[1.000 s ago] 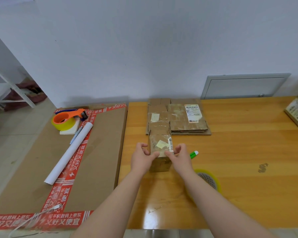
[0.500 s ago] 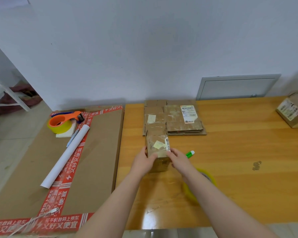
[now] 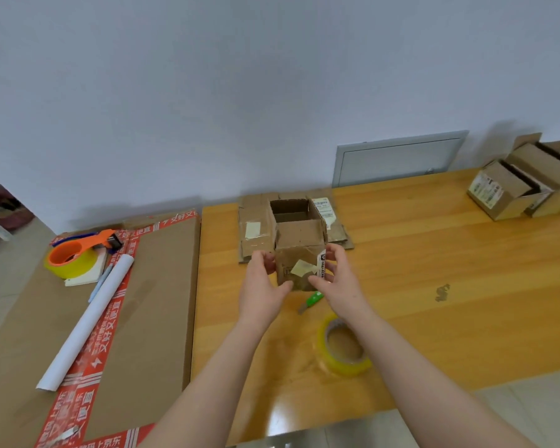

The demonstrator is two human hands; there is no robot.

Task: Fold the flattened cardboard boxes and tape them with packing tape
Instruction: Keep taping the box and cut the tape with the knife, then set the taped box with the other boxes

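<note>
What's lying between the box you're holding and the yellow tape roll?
A green cutter lies on the table between the box and tape roll, head view.

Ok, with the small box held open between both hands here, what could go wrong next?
The left hand and right hand both grip the small box by its sides. Its top flaps are unsealed, so it may collapse flat if one hand lets go. The green knife lies close on the near side, so the box could be pushed onto it. The tape roll sits beside the right forearm and might get knocked.
</note>
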